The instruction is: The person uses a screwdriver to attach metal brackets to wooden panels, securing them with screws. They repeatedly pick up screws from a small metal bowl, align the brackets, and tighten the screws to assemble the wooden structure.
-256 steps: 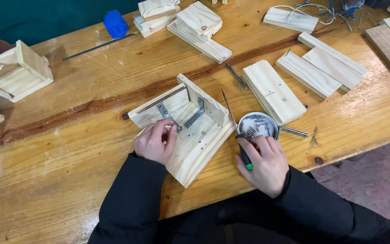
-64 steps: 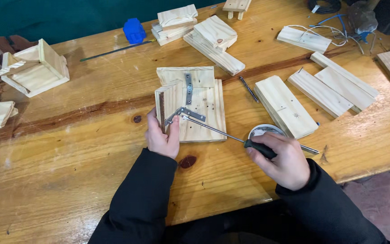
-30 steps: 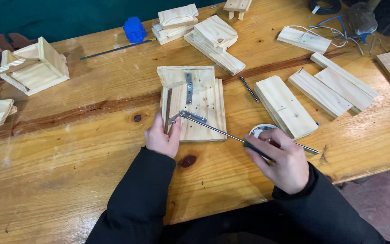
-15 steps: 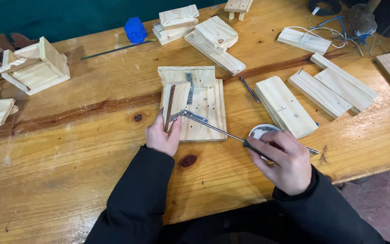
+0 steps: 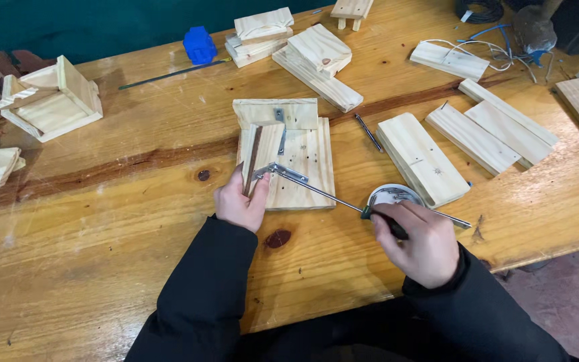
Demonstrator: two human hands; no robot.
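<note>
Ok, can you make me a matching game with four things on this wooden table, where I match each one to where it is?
Things:
1. long thin metal screwdriver
2. small blue plastic block
3. small round metal dish
4. upright pale wooden board

Places:
A. at the far edge of the table, beside a stack of wood pieces
B. steadied by the left hand
C. held in the right hand
D. just beyond the right hand, next to a flat plank

Pairs: 1-C, 2-A, 3-D, 4-B

Pale pine boards (image 5: pixel 301 157), blue block (image 5: pixel 200 45), black sleeves (image 5: pixel 202 295), honey-brown bench (image 5: pixel 102 221).
</note>
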